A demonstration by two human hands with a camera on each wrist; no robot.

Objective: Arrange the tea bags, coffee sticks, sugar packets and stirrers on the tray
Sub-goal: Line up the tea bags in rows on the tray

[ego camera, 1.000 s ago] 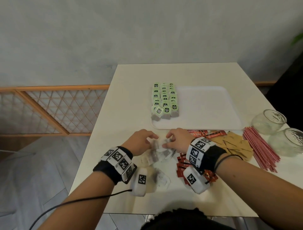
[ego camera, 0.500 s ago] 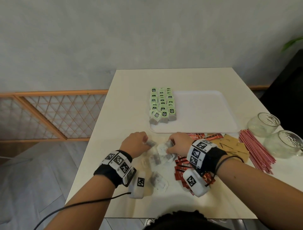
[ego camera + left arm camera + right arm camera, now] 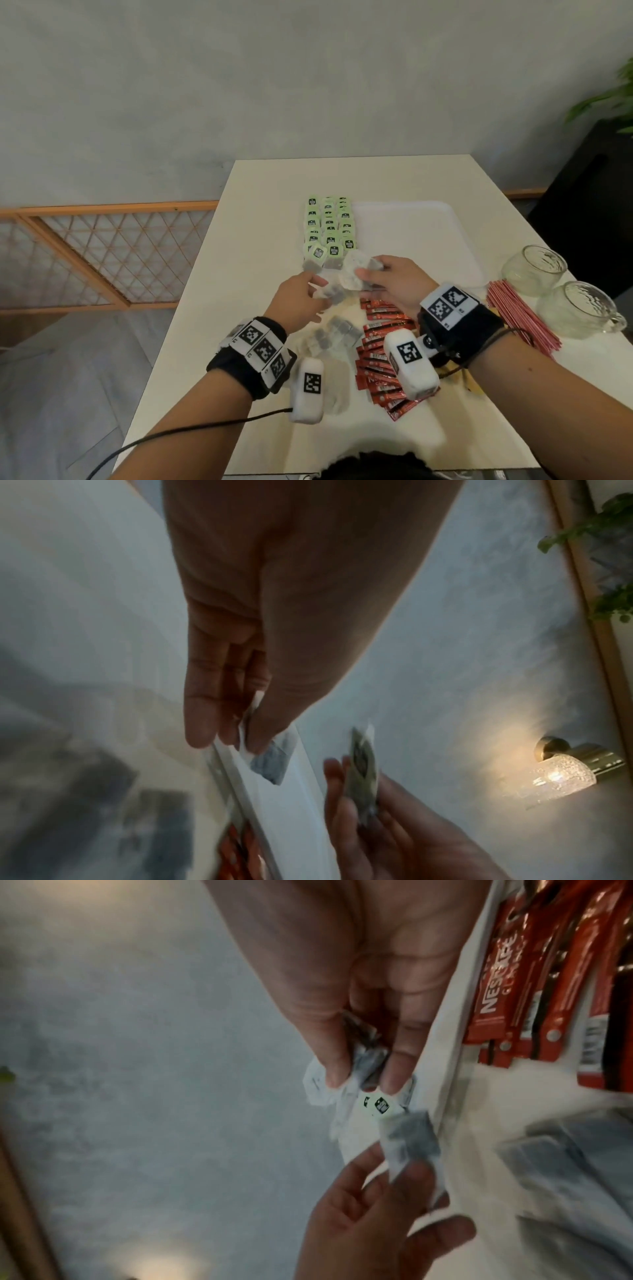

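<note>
Rows of green-tagged tea bags (image 3: pixel 329 226) fill the left strip of the white tray (image 3: pixel 421 240). Just before the tray's near left corner, my right hand (image 3: pixel 373 274) pinches a small bunch of tea bags (image 3: pixel 354 270) (image 3: pixel 366 1058); a green tag (image 3: pixel 377 1106) dangles from it. My left hand (image 3: pixel 315 287) (image 3: pixel 232 739) pinches one tea bag (image 3: pixel 330 293) (image 3: pixel 274 758) close beside it. Loose tea bags (image 3: pixel 329 335) lie on the table under my wrists. Red coffee sticks (image 3: pixel 380 346) (image 3: pixel 548 988) are fanned out to their right. Red stirrers (image 3: pixel 520 315) lie further right. Sugar packets are mostly hidden behind my right wrist.
Two glass cups (image 3: pixel 534 270) (image 3: pixel 579 308) stand at the table's right edge beside the stirrers. The table's left edge (image 3: pixel 191 291) drops to the floor, next to a wooden lattice rail (image 3: pixel 113 253). A wall lamp (image 3: pixel 555 775) glows in the left wrist view.
Both hands have risen from the loose tea bag pile and moved forward to the tray's near left corner, each carrying tea bags.
</note>
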